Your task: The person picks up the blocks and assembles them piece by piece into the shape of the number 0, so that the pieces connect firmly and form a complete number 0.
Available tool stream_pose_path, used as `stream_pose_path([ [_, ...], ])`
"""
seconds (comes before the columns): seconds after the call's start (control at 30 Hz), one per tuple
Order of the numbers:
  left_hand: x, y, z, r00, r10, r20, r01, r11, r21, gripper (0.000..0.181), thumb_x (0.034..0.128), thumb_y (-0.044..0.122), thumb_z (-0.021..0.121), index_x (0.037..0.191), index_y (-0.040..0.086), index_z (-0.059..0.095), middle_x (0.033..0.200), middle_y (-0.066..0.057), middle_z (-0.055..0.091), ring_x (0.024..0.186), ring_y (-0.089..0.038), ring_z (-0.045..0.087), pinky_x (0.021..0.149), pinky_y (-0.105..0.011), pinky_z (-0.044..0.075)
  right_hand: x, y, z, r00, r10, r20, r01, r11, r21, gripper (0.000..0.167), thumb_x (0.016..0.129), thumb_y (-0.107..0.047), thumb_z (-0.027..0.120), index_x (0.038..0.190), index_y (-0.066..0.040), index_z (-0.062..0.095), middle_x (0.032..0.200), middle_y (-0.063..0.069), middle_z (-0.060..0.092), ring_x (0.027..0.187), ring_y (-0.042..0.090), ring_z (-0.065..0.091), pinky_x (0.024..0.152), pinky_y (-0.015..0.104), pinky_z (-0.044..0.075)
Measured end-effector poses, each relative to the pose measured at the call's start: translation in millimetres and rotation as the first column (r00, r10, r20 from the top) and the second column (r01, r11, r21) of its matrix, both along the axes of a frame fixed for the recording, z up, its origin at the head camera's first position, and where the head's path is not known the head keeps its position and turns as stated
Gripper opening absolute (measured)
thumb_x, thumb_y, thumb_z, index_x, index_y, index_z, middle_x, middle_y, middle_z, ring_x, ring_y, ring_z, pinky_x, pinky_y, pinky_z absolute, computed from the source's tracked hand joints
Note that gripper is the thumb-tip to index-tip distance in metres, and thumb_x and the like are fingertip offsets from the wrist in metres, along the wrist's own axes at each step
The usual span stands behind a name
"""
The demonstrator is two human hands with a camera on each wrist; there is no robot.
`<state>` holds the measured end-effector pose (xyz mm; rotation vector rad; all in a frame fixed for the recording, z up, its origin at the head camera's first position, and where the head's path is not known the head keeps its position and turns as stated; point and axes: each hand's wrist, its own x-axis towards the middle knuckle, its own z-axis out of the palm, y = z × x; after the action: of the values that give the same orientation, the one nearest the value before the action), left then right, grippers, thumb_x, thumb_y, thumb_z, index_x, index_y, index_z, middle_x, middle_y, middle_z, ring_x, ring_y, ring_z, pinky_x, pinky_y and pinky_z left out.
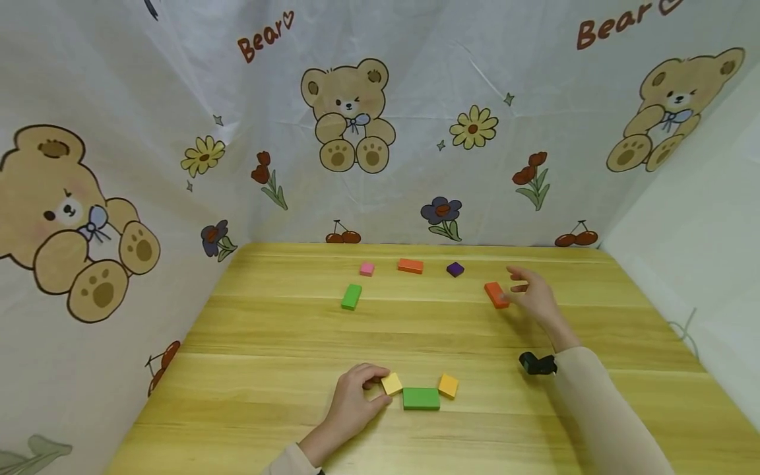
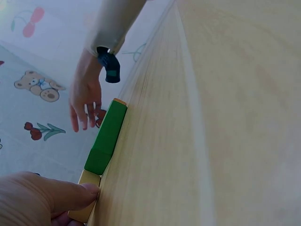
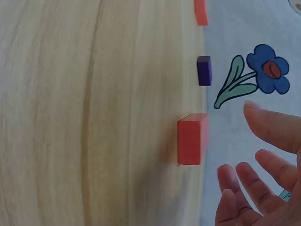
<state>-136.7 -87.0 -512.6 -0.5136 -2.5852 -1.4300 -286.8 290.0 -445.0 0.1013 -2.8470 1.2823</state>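
Observation:
My left hand (image 1: 355, 404) pinches a pale yellow block (image 1: 391, 384) between thumb and fingers on the wooden table. That block touches the left end of a green rectangular block (image 1: 421, 399); an orange-yellow block (image 1: 448, 386) stands tilted at the green one's other end. In the left wrist view the thumb presses the yellow block (image 2: 82, 214) beside the green block (image 2: 106, 139). Farther back on the right, my right hand (image 1: 534, 300) hovers with fingers loosely spread, beside a red block (image 1: 495, 295). The right wrist view shows this red block (image 3: 190, 141) apart from the fingers.
Along the table's back lie a pink block (image 1: 367, 269), an orange-red block (image 1: 410, 266) and a purple block (image 1: 455, 269). Another green block (image 1: 351, 297) lies left of centre. A bear-printed cloth (image 1: 404, 198) hangs behind the table (image 1: 285, 336) and on its left.

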Motion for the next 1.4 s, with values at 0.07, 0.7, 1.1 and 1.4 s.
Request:
stream_pose_path([
  [0.07,-0.3,0.0,-0.4,1.000,0.000,-0.007,0.000,1.000,0.001,0.036,0.0701,0.004,0.085,0.104,0.009,0.073,0.102,0.000,0.072,0.090,-0.013,0.064,0.074,-0.022,0.054,-5.4,0,-4.0,0.999,0.005,0.043,-0.005,1.000,0.004,0.071,0.091,-0.010,0.068,0.151,0.001,0.031,0.142,0.033,0.039,0.119,0.048,0.051,0.087,0.047,0.053],
  [0.7,-1.2,0.2,-0.8,1.000,-0.004,0.001,0.004,1.000,0.007,0.037,0.0703,0.004,0.085,0.105,0.010,0.073,0.103,0.000,0.072,0.090,-0.014,0.065,0.075,-0.022,0.053,-18.2,-6,-22.5,0.986,0.030,0.161,-0.033,0.999,0.015,0.081,0.086,-0.012,0.074,0.149,0.010,0.028,0.144,0.035,0.038,0.122,0.046,0.050,0.094,0.046,0.049],
  [1.1,-0.3,0.2,-0.7,1.000,-0.003,-0.012,0.003,1.000,0.009,0.037,0.0696,0.003,0.085,0.104,0.009,0.073,0.102,0.000,0.072,0.090,-0.014,0.065,0.074,-0.022,0.053,-16.5,-6,-25.3,0.984,0.008,0.180,-0.010,1.000,0.011,0.073,0.088,-0.011,0.071,0.146,0.012,0.032,0.142,0.034,0.042,0.117,0.042,0.054,0.074,0.021,0.046],
  [1.4,0.3,0.4,-1.4,0.999,0.001,-0.033,-0.001,1.000,0.000,0.037,0.0695,0.004,0.086,0.104,0.010,0.073,0.100,0.001,0.072,0.088,-0.011,0.064,0.073,-0.022,0.053,-14.2,-7,-25.3,0.986,-0.010,0.164,0.007,1.000,0.020,0.070,0.088,-0.015,0.072,0.143,0.011,0.037,0.136,0.032,0.048,0.112,0.038,0.056,0.074,0.022,0.047],
])
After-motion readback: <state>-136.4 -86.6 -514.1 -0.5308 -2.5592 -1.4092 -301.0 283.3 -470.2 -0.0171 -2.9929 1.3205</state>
